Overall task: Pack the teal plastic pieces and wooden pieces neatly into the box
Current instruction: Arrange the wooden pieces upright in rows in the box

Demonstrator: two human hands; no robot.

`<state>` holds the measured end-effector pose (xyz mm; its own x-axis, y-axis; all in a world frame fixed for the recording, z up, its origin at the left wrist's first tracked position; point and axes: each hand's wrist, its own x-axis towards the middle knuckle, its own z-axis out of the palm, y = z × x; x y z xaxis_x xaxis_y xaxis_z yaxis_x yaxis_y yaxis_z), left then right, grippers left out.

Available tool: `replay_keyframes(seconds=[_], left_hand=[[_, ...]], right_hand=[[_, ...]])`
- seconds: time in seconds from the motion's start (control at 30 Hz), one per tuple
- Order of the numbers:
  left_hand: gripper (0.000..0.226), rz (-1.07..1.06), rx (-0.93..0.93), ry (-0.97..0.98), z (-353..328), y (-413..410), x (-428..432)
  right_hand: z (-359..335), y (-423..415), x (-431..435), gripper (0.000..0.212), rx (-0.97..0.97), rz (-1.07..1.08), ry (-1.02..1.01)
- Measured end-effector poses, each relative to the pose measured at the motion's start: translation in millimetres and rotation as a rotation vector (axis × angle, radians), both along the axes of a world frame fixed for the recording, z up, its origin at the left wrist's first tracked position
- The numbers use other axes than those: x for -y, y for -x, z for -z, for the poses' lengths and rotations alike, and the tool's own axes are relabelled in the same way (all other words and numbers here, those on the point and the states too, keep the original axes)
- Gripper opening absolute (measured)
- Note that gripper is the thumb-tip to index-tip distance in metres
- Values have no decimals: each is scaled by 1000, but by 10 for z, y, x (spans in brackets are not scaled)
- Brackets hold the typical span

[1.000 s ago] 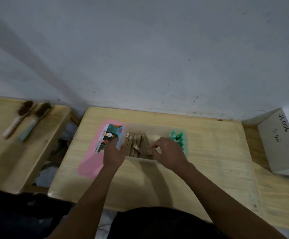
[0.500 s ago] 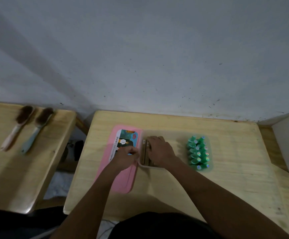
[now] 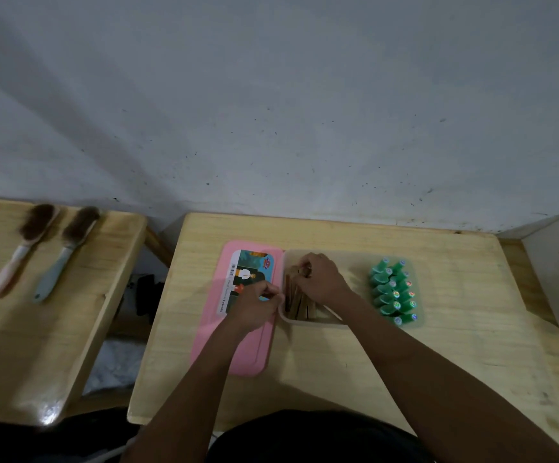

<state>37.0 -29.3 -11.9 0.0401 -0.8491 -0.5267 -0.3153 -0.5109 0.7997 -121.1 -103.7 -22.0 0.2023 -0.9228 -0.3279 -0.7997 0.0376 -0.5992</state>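
Both my hands at the box's left end, mid-frame.
My right hand [image 3: 321,279] lies curled on the wooden pieces [image 3: 300,304] in the clear box [image 3: 355,262]; my left hand [image 3: 254,305], fingers pinched together, touches its edge over the pink lid [image 3: 238,355]. Teal plastic pieces [image 3: 393,290] fill the right end.

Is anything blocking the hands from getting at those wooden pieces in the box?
Nothing visible. The right hand already rests on the wooden pieces inside the open box; the pink lid lies off to the side, under the left hand.

Lid [image 3: 238,329] left of box [image 3: 355,262] (touching)
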Motion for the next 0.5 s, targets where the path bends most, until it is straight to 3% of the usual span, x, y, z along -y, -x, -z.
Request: replay_keyframes(seconds=[0.23,0.5], left_hand=[[5,-29,1,15,-37,27,-31],[8,-51,-11,32,-17,50,-54]], right_hand=[[-9,194,-87,30,64,141,-25],[-29,174,-97,27,312,301,-92]])
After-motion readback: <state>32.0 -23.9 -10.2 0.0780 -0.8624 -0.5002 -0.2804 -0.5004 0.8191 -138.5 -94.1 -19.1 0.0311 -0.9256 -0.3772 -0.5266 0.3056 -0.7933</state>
